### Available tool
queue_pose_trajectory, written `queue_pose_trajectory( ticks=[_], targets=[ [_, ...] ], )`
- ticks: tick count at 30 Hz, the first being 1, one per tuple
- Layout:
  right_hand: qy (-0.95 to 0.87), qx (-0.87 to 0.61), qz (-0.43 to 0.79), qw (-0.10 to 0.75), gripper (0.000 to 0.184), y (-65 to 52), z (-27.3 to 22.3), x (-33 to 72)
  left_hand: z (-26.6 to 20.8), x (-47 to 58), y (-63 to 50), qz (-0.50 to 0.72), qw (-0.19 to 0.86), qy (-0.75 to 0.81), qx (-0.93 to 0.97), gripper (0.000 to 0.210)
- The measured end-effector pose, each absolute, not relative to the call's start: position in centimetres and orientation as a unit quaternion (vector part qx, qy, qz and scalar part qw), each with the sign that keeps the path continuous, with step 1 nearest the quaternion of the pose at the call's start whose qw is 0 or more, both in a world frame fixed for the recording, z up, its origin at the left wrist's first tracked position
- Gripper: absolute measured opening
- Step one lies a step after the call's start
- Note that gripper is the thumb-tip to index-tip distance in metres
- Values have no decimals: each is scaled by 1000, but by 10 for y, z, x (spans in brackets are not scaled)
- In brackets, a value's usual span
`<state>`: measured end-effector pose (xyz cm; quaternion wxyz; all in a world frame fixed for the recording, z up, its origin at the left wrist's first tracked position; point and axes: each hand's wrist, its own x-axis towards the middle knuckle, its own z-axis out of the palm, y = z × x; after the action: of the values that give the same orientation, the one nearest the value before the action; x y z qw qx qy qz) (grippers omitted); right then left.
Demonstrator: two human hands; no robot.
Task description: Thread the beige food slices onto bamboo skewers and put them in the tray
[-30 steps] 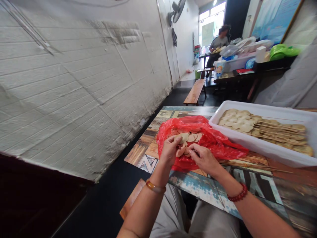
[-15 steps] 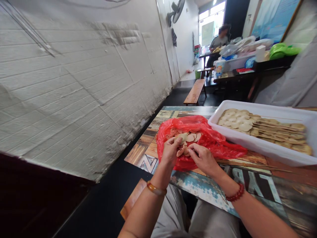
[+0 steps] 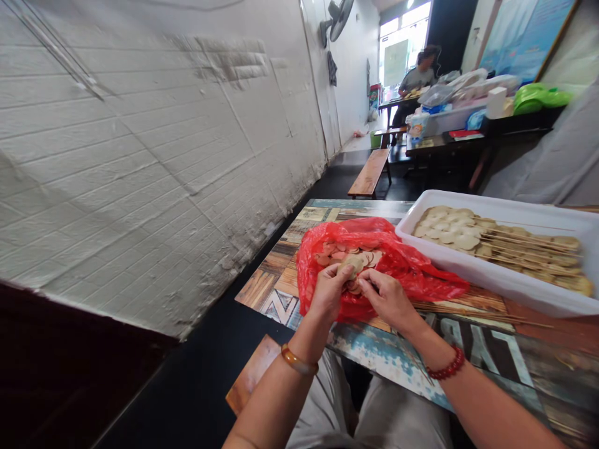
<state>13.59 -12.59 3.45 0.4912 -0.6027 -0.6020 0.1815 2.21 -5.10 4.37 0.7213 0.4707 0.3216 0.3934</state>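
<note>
My left hand [image 3: 328, 288] pinches pale round slices [image 3: 352, 265], apparently of some food, between thumb and fingers. Just to its right, my right hand [image 3: 384, 294] is closed in a pinch, its fingertips close to the slices. A thin bamboo skewer [image 3: 423, 369] shows below my right forearm and lines up with that pinch; its tip is hidden by my fingers. Both hands are over an open red plastic bag [image 3: 407, 255], in which many loose slices [image 3: 372, 257] lie.
On the right, a white plastic tub [image 3: 486, 284] holds slices, many on skewers [image 3: 533, 246]. More skewers [image 3: 486, 313] lie on the patterned table [image 3: 365, 346] beside the bag. A bench [image 3: 369, 171], a cluttered table and a seated person [image 3: 418, 78] are farther back; a wall [image 3: 163, 156] runs along the left.
My left hand has moved slightly right and down with the slices, closer to my right hand. My right hand stays almost in place.
</note>
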Motion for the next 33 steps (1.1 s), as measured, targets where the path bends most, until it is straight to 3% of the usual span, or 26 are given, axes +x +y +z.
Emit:
queue_pose_trajectory(
  ticks=[5,16,23,28,33],
  targets=[
    [-588,-594,198,513,19,-125,34,137,41,20,-53,387,720,316,482,33],
    [-550,-556,352,515,26,-124,31,135,41,13,-42,403,724,314,464,32],
    [-523,-584,317,534,26,-124,32,137,35,11,-34,418,694,308,498,30],
    [-464,-608,287,577,29,-123,31,148,26,5,-20,428,610,340,574,31],
    [-451,-610,291,583,30,-122,32,150,15,-8,-11,377,425,394,722,20]
  ],
)
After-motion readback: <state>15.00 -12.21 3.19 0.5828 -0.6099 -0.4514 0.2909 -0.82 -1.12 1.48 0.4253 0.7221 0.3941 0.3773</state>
